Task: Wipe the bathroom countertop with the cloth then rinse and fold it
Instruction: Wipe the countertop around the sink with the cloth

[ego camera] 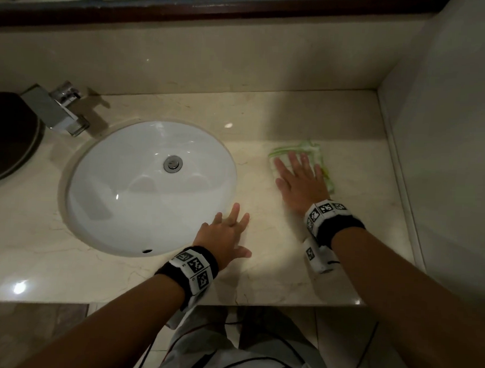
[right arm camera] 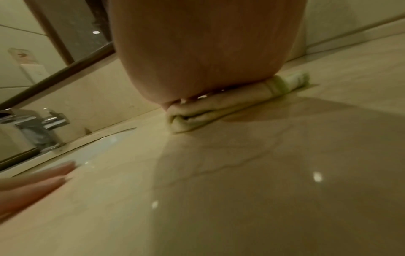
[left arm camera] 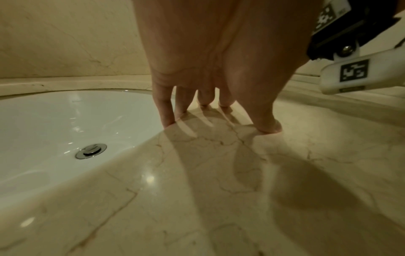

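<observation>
Grip: your right hand [ego camera: 301, 182] lies flat with straight fingers on the cloth [ego camera: 312, 153]; it presses, it does not clench.
Left hand: your left hand [ego camera: 228, 233] is released, fingers spread on the tabletop [ego camera: 273, 268] beside the sink [ego camera: 102, 177], probably for support.
Cloth: folded, on the tabletop to the right of the sink.
Reason: a flat palm likely spreads pressure for wiping.
Tap [ego camera: 61, 109]: behind the sink, needed later for rinsing.

A white oval sink [ego camera: 140, 196] sat sunk into the surface, a chrome drain plug [ego camera: 173, 164] at its middle. A square chrome faucet [ego camera: 58, 109] stood at its far left. A dark-framed mirror [ego camera: 188, 3] ran above the backsplash. A dark rounded object [ego camera: 7, 137] lay at the left edge.
</observation>
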A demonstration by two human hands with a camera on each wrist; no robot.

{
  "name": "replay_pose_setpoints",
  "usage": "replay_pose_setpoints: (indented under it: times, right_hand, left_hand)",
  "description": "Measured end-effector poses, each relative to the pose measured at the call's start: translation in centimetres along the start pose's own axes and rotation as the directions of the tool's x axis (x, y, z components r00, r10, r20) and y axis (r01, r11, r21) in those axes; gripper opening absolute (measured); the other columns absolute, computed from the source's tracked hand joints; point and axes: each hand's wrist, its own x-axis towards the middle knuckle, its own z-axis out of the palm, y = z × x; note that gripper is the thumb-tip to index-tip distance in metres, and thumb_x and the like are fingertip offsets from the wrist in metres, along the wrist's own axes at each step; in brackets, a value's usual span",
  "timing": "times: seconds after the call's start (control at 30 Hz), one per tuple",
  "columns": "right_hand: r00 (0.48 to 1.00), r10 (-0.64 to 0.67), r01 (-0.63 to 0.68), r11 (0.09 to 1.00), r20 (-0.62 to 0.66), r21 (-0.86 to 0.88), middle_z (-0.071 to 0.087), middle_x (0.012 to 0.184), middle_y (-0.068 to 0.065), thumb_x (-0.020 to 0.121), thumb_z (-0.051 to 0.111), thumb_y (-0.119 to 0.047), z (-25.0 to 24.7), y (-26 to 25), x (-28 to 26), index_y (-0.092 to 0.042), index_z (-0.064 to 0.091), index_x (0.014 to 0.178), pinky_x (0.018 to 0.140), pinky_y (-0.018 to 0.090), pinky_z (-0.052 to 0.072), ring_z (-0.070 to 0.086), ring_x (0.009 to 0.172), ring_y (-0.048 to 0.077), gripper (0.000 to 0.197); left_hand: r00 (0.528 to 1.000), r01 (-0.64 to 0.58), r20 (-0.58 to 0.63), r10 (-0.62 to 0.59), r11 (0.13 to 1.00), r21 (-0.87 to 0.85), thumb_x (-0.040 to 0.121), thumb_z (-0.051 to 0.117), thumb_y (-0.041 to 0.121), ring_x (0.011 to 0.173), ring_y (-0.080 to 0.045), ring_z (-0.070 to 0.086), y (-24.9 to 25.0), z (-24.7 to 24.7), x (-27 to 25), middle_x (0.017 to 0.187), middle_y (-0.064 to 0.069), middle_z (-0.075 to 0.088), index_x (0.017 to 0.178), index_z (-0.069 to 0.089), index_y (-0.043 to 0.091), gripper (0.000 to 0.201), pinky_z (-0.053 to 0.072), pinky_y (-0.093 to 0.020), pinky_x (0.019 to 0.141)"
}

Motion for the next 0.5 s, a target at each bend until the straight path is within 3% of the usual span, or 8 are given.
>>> replay_pose_setpoints:
  times: [0.1, 0.27, 0.5]
  right_hand:
    - [0.991, 0.128, -0.127, 0.992, -0.042, 0.024, -0.015, 0.162, 0.001, 0.101, 0.022, -0.05, -0.7, 3.6, -0.2, -0.045, 0.0, 0.151, 0.118, 0.05, -0.005, -0.014, 0.148, 0.026, 0.055]
    - [0.927, 0.373, -0.368, 0.924, -0.033, 0.101, -0.019, 0.161, 0.007, 0.099, 0.026, -0.05, -2.2, 9.6, -1.3, -0.045, -0.003, 0.151, 0.118, 0.05, -0.004, -0.017, 0.147, 0.028, 0.059]
    - [0.875, 0.481, -0.467, 0.869, -0.052, 0.166, -0.018, 0.161, 0.004, 0.101, 0.015, -0.044, -1.9, 7.6, 0.4, -0.043, -0.003, 0.152, 0.117, 0.054, -0.009, -0.019, 0.147, 0.028, 0.054]
  left_hand:
    - [1.0, 0.001, 0.002, -0.001, 1.0, 0.002, 0.089, 0.046, 0.065, 0.147, -0.034, 0.01, 0.0, -0.1, 0.0, 0.16, 0.002, -0.019, 0.153, -0.004, 0.029, 0.089, 0.035, -0.049, 0.109]
    - [1.0, -0.008, -0.025, 0.009, 1.0, 0.024, 0.088, 0.044, 0.067, 0.145, -0.033, 0.014, -0.1, 0.1, -0.1, 0.161, 0.001, -0.017, 0.153, -0.003, 0.029, 0.089, 0.039, -0.048, 0.105]
    - [1.0, 0.007, -0.021, -0.007, 1.0, 0.002, 0.088, 0.044, 0.068, 0.147, -0.032, 0.011, 0.0, 0.2, -0.1, 0.16, 0.003, -0.019, 0.153, -0.005, 0.032, 0.089, 0.036, -0.049, 0.107]
